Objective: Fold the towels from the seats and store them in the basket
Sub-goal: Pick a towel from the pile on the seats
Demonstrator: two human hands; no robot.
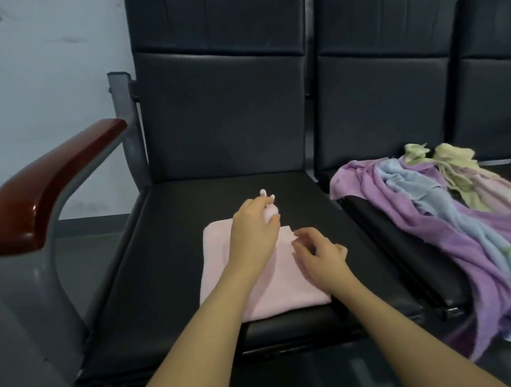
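Head view, one entry: we have a pink towel (263, 286) lying partly folded on the left seat (168, 260), toward its front edge, with a near corner overhanging slightly. Our left hand (255, 232) reaches across to the towel's far right corner, its grip pinching a small bunch of pink cloth lifted off the seat between thumb and fingers. Our right hand (319, 254) sits on the towel near its right edge, fingers loosely curled with the tips touching the fabric; we see no cloth gripped in it. Remaining stock: a heap of unfolded towels (442, 204), purple, blue and yellow-green, draped over the front edge of the next seat (405, 273) to the right. No basket is in view. To do this fold well, we judge the lifted corner should be carried over to meet the opposite edge squarely, the right hand pinning the layers so they do not slide, then the crease smoothed flat.
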